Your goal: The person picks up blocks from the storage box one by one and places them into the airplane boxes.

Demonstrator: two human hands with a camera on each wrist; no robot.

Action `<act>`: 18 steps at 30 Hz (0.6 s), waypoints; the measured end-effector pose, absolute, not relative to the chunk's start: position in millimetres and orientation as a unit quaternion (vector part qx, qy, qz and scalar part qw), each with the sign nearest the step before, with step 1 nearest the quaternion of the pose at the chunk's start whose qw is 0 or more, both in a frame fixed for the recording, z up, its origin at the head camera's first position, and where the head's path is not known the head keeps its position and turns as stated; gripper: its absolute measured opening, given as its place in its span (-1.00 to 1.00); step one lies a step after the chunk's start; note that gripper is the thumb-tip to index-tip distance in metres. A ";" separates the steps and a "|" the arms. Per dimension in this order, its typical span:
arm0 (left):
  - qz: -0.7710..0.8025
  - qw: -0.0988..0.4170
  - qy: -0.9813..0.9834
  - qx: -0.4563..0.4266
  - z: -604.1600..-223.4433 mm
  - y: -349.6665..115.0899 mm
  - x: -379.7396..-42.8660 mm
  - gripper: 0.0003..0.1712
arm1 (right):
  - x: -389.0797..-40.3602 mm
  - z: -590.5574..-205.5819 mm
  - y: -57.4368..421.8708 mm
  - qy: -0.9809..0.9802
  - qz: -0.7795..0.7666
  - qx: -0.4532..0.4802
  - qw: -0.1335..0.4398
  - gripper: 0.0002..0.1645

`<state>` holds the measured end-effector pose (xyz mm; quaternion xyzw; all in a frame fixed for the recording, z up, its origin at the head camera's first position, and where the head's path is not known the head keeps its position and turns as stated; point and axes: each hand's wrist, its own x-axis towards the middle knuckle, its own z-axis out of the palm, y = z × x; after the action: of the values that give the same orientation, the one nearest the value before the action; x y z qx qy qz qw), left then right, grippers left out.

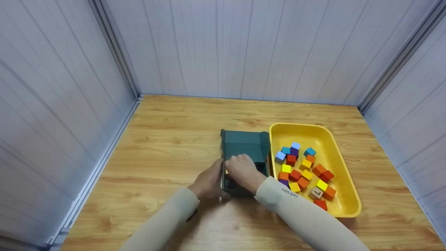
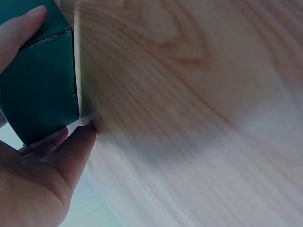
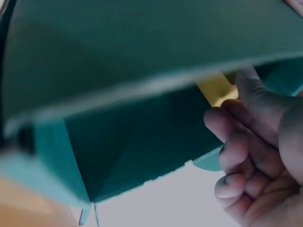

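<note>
A dark green box [image 1: 244,141] stands on the table with its lid flap raised at the back. My left hand [image 1: 208,179] grips the box's left side; in the left wrist view its thumb [image 2: 28,26] lies on one green face and its fingers [image 2: 78,146] are at the lower corner. My right hand [image 1: 245,170] reaches into the box from above. In the right wrist view, its thumb and curled forefinger pinch a yellow block [image 3: 215,88] inside, partly hidden by the flap and fingers.
A yellow tray [image 1: 327,137] stands close along the box's right side. Several coloured cubes [image 1: 295,175] lie in it: red, orange, yellow, blue and purple, plus a wooden one [image 1: 316,192] with a dark mark. White panel walls [image 1: 230,48] surround the wooden table [image 1: 167,139].
</note>
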<state>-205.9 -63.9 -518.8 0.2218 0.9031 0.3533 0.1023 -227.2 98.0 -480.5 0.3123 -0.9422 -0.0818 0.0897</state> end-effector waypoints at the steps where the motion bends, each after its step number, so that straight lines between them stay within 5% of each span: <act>1: 0.355 0.104 0.902 0.221 -518.8 -63.8 -205.8 0.30 | -227.2 -477.6 100.2 -0.944 -0.073 0.310 0.082 -0.85; 9: 0.372 0.125 0.896 0.208 -517.6 -63.3 -207.0 0.35 | -227.4 -440.8 133.0 -0.969 0.022 0.247 -0.004 -0.58; 18: 0.367 0.133 0.899 0.197 -516.2 -61.3 -206.5 0.46 | -227.5 -411.6 180.7 -0.974 0.092 0.192 0.079 -0.59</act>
<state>-206.5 -61.3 -516.2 0.1967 0.8994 0.3669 0.1334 -227.5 180.7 -411.6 0.1922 -0.9738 0.0920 0.0789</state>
